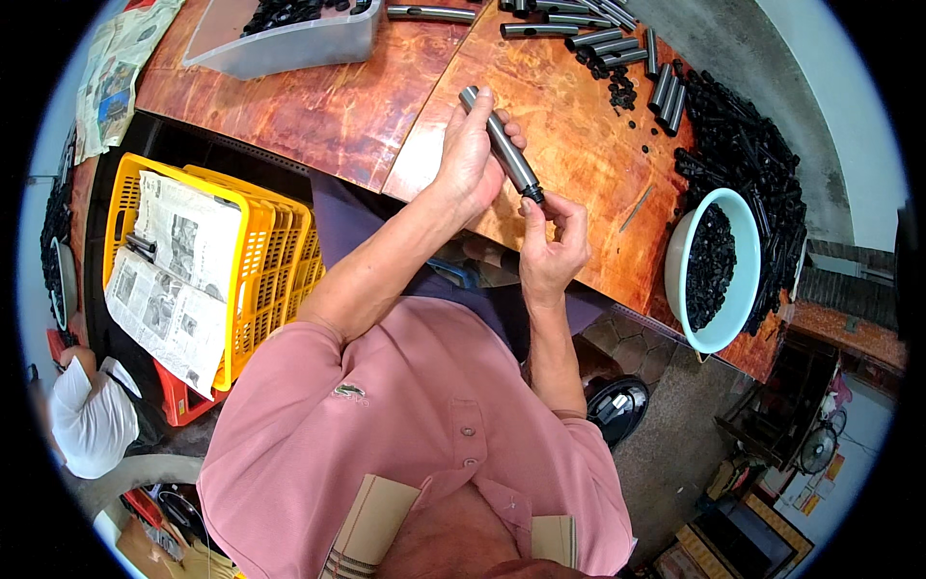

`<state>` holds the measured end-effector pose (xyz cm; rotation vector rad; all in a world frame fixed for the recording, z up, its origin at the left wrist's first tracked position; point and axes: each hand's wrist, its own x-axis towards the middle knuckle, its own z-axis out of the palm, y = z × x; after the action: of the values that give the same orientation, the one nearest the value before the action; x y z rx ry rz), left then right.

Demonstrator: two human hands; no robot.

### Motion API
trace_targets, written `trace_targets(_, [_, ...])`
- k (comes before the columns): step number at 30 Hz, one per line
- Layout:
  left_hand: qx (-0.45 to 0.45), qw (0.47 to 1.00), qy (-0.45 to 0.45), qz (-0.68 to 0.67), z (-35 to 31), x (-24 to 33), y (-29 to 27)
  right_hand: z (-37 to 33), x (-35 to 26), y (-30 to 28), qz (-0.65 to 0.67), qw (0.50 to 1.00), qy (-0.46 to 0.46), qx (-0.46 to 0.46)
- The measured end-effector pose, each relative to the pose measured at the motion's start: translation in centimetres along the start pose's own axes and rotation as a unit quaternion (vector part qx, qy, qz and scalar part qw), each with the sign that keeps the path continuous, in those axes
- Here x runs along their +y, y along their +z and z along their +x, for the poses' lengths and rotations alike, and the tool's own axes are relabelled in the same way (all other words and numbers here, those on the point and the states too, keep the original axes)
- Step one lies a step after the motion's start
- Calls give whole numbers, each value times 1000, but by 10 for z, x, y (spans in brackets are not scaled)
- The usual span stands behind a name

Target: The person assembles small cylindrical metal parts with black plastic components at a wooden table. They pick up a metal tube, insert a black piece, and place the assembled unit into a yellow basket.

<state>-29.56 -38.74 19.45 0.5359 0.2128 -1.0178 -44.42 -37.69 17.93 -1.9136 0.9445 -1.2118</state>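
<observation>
My left hand (470, 159) is wrapped round a shiny metal tube (508, 150), held at a slant above the table's front edge. A black ringed fitting (532, 193) sits at the tube's lower right end. Thumb and fingers of my right hand (555, 241) are closed at that end, against the black fitting. Whether they pinch a further small part there is hidden. On the table to the right of my hands lies a thin metal rod (635, 208).
Metal tubes (606, 43) and small black parts (622, 92) lie at the back. A pale blue basin (678, 261) of black pieces stands right, beside a heap of black parts (743, 145). A clear bin (309, 48) stands back left; a yellow crate (241, 289) holds newspaper (164, 314).
</observation>
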Motion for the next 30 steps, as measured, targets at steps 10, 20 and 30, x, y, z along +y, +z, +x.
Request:
trace_targets(10, [-3,1000,-5,7,-1,3,0,8,-5,-6,-76,993,-92,-28])
trace_targets(20, [-40,997,-19,-59,-5,4,4,7,-7,-1,106,991,80,-2])
trace_targets(30, [-82,995,2,-62,-7,6,9,20,-18,-6,37,998,47,-25])
